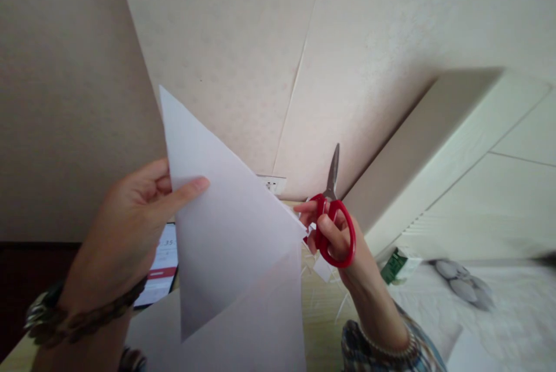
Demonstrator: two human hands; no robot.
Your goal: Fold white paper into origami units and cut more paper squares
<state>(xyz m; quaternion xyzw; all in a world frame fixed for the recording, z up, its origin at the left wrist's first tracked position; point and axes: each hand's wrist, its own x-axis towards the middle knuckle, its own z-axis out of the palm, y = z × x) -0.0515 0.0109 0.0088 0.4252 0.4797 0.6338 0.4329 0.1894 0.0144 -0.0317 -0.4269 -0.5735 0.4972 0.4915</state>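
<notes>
A white sheet of paper [226,227], folded into a triangle shape, is pinched along its left edge by my left hand [143,204], with the thumb on the near face and the fingers behind. My right hand [332,233] holds a pair of scissors [332,178] with red handles, fingers through the loops. The blades point upward and look closed. My right hand is beside the paper's right corner; whether its fingertips touch the paper I cannot tell. More white paper [260,331] lies below the folded piece.
A phone [163,267] with a lit screen lies behind my left wrist. Paper scraps [322,267] lie on the wooden tabletop [319,305]. A socket [273,183] is on the wall. To the right are a green-and-white box [397,265] and a grey rounded object [463,282] on white fabric.
</notes>
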